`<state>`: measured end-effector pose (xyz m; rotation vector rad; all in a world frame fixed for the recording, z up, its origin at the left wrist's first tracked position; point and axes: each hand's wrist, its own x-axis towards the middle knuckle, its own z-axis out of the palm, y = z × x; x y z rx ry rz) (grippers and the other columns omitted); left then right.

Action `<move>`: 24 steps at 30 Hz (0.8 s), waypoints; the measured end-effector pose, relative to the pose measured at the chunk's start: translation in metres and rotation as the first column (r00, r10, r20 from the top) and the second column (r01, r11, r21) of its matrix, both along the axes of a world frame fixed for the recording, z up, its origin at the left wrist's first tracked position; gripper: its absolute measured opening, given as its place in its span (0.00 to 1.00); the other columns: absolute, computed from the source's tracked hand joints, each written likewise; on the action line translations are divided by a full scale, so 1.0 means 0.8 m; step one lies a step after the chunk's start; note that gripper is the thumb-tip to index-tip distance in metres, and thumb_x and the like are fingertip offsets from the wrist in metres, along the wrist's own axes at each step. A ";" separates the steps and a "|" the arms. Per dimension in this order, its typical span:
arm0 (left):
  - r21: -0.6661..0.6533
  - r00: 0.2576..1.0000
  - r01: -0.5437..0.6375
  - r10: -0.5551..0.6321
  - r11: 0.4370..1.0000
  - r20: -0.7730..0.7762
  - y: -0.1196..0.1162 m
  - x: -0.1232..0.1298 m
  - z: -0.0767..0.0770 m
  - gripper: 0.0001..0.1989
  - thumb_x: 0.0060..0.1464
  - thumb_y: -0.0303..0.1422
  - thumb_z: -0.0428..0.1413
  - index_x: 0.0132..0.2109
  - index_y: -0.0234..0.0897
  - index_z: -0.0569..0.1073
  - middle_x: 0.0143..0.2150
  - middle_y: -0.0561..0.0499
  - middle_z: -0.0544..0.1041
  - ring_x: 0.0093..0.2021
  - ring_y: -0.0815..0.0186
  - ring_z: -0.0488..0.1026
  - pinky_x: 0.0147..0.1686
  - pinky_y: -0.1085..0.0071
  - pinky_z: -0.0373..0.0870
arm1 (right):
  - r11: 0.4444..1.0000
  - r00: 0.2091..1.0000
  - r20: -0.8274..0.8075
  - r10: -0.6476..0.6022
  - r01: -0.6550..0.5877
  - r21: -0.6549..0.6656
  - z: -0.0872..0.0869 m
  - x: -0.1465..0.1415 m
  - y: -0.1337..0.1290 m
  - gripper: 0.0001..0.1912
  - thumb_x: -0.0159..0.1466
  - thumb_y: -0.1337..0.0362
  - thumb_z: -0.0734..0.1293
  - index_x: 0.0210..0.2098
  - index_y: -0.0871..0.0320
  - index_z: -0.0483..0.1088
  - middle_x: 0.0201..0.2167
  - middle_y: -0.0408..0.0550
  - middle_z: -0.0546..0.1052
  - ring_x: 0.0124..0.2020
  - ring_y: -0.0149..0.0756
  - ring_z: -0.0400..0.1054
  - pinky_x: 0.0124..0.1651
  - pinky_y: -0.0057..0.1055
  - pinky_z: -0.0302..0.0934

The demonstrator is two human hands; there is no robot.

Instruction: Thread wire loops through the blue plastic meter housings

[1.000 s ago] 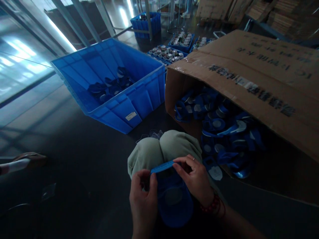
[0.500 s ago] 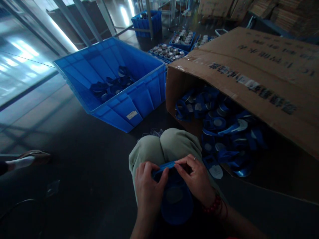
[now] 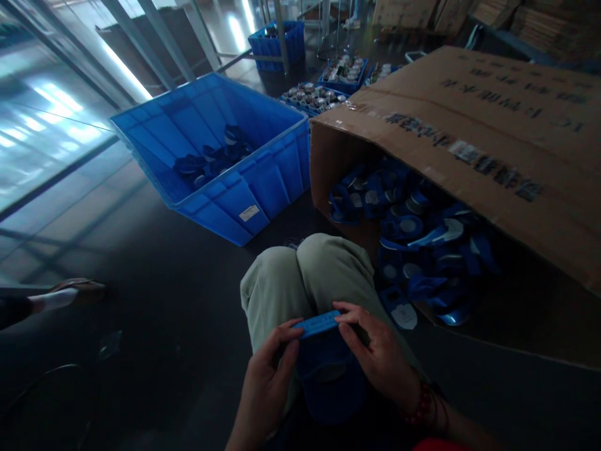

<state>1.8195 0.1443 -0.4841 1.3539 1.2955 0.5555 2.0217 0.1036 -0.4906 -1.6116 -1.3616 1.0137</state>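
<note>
We have the blue piece (image 3: 332, 398) over our lap, its bright upper strip (image 3: 318, 324) nearly level between our two hands. To handle this well, we'd best grip lightly and evenly at both ends, so that the strip neither twists nor bows, and let any pressure come from the fingertips. The dark body hangs below, and supporting its weight equally should stop it swinging.

Now the pose: our left hand (image 3: 265, 379) comes up from below, thumb and fingers nearly closed on the strip's left end. Our right hand (image 3: 387, 360) reaches in from the other side, index finger and thumb only slightly apart around the right end, wrist angled inward. Both sit just above the green trousers (image 3: 277, 275), with the cardboard box (image 3: 469, 119) to our right and the blue crate (image 3: 282, 169) ahead, left.
</note>
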 end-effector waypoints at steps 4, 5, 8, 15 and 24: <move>0.039 0.989 -0.137 0.135 0.990 0.056 -0.011 0.010 -0.007 0.10 0.55 0.40 0.56 0.41 0.41 0.77 0.50 0.46 0.78 0.52 0.57 0.73 0.52 0.62 0.69 | 1.000 0.994 -0.105 -0.004 0.002 -0.020 -0.005 0.000 -0.003 0.07 0.68 0.60 0.60 0.41 0.52 0.68 0.52 0.47 0.74 0.52 0.37 0.70 0.55 0.39 0.64; 0.049 0.984 -0.170 0.166 0.984 0.064 -0.013 0.012 -0.007 0.10 0.55 0.40 0.56 0.40 0.41 0.77 0.49 0.46 0.78 0.52 0.57 0.73 0.53 0.62 0.69 | 1.000 0.991 -0.134 -0.015 0.013 -0.017 -0.008 0.001 -0.003 0.07 0.68 0.59 0.60 0.41 0.52 0.68 0.51 0.48 0.75 0.51 0.37 0.70 0.54 0.39 0.64; 0.021 0.976 -0.191 0.188 0.981 0.106 -0.019 0.011 -0.010 0.11 0.55 0.40 0.57 0.41 0.39 0.77 0.49 0.45 0.78 0.52 0.57 0.73 0.54 0.61 0.68 | 0.999 0.970 -0.238 -0.046 0.041 -0.026 -0.012 0.002 -0.005 0.07 0.67 0.58 0.62 0.39 0.54 0.69 0.50 0.49 0.75 0.51 0.37 0.71 0.54 0.38 0.65; -0.012 0.971 -0.171 0.170 0.985 0.169 -0.026 0.000 -0.021 0.15 0.54 0.40 0.58 0.47 0.41 0.77 0.49 0.46 0.79 0.51 0.58 0.74 0.53 0.63 0.69 | 0.997 0.894 -0.447 -0.038 0.003 -0.079 -0.010 0.004 -0.005 0.08 0.65 0.57 0.63 0.39 0.55 0.69 0.51 0.52 0.74 0.52 0.38 0.70 0.53 0.40 0.66; -0.041 0.972 -0.160 0.165 0.986 0.167 -0.029 -0.001 -0.021 0.15 0.57 0.41 0.55 0.49 0.41 0.75 0.51 0.47 0.78 0.53 0.58 0.72 0.56 0.62 0.65 | 0.997 0.842 -0.535 -0.065 0.032 -0.071 -0.012 0.003 -0.005 0.07 0.63 0.59 0.66 0.37 0.55 0.70 0.49 0.52 0.75 0.51 0.39 0.71 0.52 0.40 0.67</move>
